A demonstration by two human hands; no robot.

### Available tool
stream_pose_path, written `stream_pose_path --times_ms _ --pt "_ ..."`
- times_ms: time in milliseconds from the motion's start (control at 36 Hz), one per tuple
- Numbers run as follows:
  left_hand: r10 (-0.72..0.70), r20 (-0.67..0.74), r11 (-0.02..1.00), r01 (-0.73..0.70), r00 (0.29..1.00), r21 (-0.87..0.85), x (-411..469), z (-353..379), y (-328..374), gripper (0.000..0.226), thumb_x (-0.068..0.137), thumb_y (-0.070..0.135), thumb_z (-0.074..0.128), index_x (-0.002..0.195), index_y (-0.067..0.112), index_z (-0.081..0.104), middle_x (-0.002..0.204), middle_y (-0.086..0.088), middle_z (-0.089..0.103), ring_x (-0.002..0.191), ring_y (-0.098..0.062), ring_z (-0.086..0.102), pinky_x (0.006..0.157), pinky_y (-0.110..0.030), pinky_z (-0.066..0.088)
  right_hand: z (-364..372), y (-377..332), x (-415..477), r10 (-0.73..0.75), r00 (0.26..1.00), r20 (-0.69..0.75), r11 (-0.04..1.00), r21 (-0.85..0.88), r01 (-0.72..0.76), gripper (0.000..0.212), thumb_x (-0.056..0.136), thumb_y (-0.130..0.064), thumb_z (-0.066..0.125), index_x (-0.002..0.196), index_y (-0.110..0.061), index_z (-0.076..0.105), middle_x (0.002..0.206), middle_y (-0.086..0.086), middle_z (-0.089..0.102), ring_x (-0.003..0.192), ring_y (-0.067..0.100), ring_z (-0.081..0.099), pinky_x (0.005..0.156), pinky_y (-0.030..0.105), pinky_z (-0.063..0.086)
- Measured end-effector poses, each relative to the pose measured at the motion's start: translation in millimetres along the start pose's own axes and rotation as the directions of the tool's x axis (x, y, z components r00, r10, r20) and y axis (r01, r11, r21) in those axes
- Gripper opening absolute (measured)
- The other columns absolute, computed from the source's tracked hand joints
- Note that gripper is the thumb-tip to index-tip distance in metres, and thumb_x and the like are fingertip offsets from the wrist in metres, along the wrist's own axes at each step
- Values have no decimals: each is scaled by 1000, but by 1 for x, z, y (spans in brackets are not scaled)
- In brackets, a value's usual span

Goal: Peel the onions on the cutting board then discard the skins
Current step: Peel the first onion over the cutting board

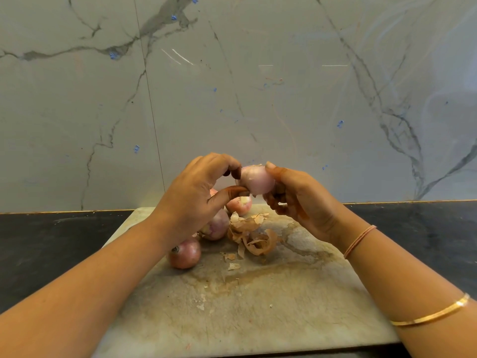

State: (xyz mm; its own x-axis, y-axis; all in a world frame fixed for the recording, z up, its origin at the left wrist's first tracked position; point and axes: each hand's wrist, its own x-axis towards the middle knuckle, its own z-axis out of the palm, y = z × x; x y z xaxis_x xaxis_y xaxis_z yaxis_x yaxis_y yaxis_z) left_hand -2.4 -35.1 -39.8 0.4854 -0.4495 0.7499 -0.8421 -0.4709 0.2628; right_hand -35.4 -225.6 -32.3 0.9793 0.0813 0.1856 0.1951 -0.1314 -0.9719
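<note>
At frame centre, above the stained cutting board [258, 311], the right hand [302, 202] curls its fingers round a pale, mostly peeled onion [256, 180] while the left hand [197, 193] pinches its left side with thumb and forefinger; three more onions [184, 254] and loose skins [251, 236] lie on the board.

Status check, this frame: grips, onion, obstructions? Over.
Right grip holds onion above cutting board. Left grip pinches its near-bare side. Other onions wait on board; loose skins beside them, not discarded. Nothing in the way.
</note>
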Motion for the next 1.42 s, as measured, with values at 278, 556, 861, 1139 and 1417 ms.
stream_pose_path --times_ms 278,556,861,1139,1417 --pt "9 114 996 -19 993 90 0 -1 2 36 86 46 47 121 45 38 112 3 55 102 -21 50 82 -44 48 2 0 0 -16 999 40 997 77 13 37 96 -38 46 112 -8 58 108 16 65 88 21 63 83 32 51" --pt "26 100 997 -33 995 70 -1 -1 3 30 83 47 43 112 38 40 107 3 55 98 -23 53 79 -47 50 1 0 1 -35 999 23 998 49 34 31 94 -38 49 105 -12 61 104 13 65 85 17 62 78 28 50" --pt "29 97 997 -35 995 64 -1 -1 4 36 83 50 43 118 41 38 109 6 53 100 -20 52 80 -41 50 5 -4 0 -17 1000 -19 1000 -5 17 44 96 -43 45 114 -6 61 101 12 65 83 17 60 76 28 48" --pt "5 26 990 -9 1000 139 1 1 -1 18 86 30 53 104 30 55 104 16 52 98 -13 50 78 -24 41 4 -5 -2 34 999 1 958 286 -33 24 94 -29 55 104 -8 60 86 9 64 68 13 59 67 25 50" --pt "-275 42 944 278 960 -179 1 -4 15 46 72 54 58 116 40 53 96 25 62 91 4 61 74 -11 51 5 -1 0 -2 998 56 960 279 -14 23 90 -13 61 112 -14 54 104 14 64 80 20 64 73 27 54"
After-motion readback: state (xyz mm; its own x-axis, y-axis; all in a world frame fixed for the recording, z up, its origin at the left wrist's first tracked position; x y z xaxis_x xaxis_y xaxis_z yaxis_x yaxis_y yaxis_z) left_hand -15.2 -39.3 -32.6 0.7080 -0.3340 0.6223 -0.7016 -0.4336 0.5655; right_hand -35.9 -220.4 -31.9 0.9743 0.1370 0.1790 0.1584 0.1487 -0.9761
